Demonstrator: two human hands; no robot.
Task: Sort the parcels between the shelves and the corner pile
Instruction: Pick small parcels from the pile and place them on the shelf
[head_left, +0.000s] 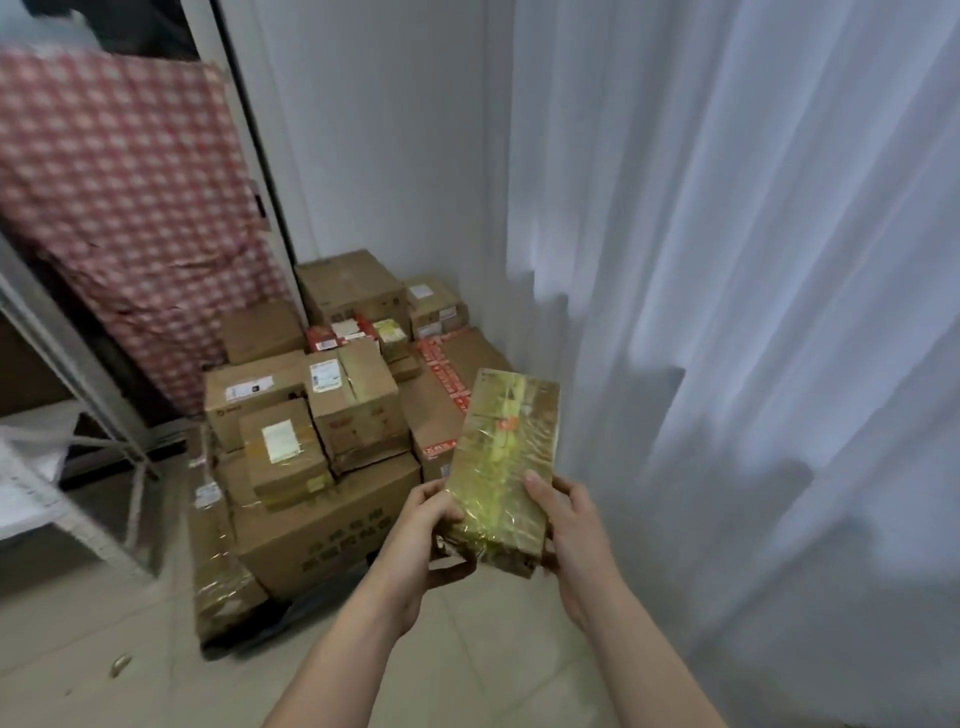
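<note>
Both hands are up in front of the chest, the left hand (423, 525) curled round the near left corner and the right hand (566, 525) gripping the near right edge of one long parcel (506, 457), a cardboard box wrapped in shiny tape, sealed, contents unseen. It tilts away from the hands, off the floor (467, 649). Just beyond and left of the hands sits the corner pile (322, 415): closed brown boxes with labels, stacked on a big carton (332, 535). Far left of the left hand, a white shelf (57, 514) carries something pale and blurred. Right of the right hand hangs a white curtain (753, 312).
</note>
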